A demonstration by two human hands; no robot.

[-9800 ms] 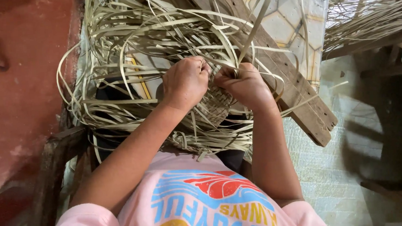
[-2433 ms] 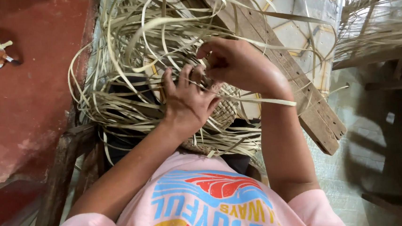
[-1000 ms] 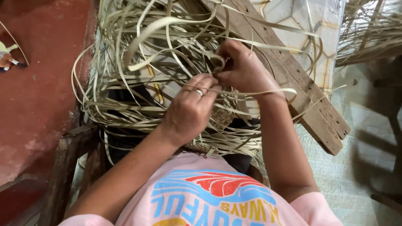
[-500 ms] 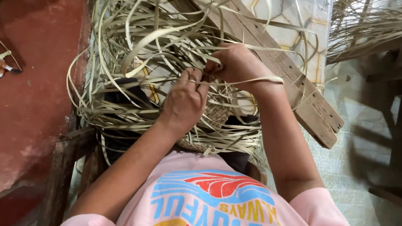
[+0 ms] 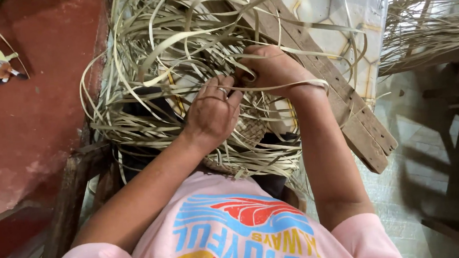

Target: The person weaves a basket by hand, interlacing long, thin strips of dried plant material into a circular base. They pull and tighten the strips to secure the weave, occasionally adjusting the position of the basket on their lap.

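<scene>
Head view has us looking down on a half-woven mat [image 5: 251, 130] lying across our lap, loose pale strips [image 5: 180, 35] fanning out all around it. Our left hand [image 5: 212, 114] lies palm-down on the weave, fingers spread and flat, gripping nothing we can see, while our right hand [image 5: 274, 69] is curled tight, pinching one strip [image 5: 312, 83] that loops over the wrist. Just beyond our right hand, a wooden plank [image 5: 346, 104] runs slantwise under the strips.

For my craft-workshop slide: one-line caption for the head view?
Left hand and right hand work pale weaving strips over a partly woven piece.
</scene>
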